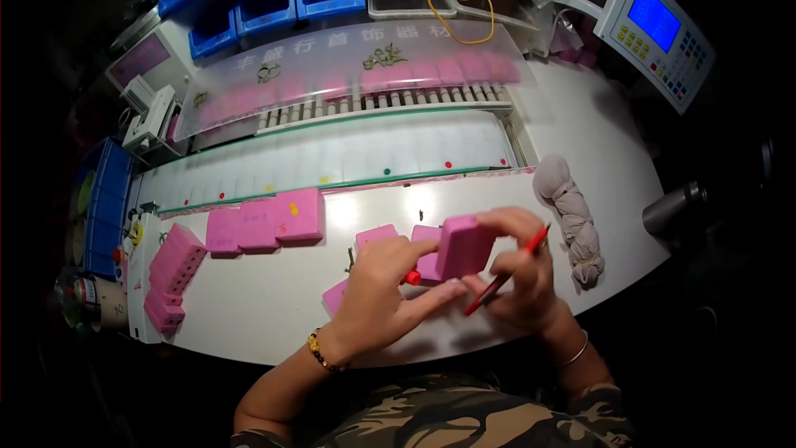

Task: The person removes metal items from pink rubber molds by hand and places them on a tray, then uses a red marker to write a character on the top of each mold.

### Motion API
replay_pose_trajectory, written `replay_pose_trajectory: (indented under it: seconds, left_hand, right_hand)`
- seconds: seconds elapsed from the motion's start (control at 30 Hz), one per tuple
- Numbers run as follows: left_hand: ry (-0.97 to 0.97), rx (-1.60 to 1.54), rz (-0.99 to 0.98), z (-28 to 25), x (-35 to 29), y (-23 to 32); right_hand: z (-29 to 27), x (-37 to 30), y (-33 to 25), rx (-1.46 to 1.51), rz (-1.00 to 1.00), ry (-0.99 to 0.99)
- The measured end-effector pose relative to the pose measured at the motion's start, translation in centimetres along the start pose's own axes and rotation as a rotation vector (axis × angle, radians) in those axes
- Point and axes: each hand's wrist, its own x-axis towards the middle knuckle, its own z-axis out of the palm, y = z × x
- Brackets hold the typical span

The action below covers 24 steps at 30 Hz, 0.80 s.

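Head view: the left hand (377,282) hides 2 pink boxes beneath it. Both hands grasp a pink box (463,246) tilted upright above the white table (274,299); the right hand (522,270) also pinches a red pen (507,272).

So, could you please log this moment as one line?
left hand: steadies pink block | right hand: holds block, red pen | three pink blocks behind-left
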Motion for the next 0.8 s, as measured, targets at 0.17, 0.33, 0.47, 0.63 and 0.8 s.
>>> replay_pose_trajectory:
  seconds: [0.17,0.33,0.47,0.63,0.8]
  left_hand:
    - [0.089,-0.080,0.048,0.1,-1.1,-1.2]
    - [0.183,0.210,0.224,-1.1,-2.0,-0.9]
    - [0.230,0.311,0.285,-1.3,-2.2,-0.6]
    - [0.296,0.296,0.301,0.0,-2.2,-0.6]
    - [0.108,0.008,-0.001,0.3,-3.1,0.3]
  right_hand:
    - [1.2,-0.6,-1.9,0.136,-0.048,0.036]
    - [1.5,-1.0,-1.7,0.432,0.182,0.107]
    - [2.3,-1.5,-2.5,0.499,0.306,0.114]
    - [5.2,-2.4,-4.8,0.558,0.468,0.149]
    - [5.7,-1.7,-4.7,0.613,0.469,0.197]
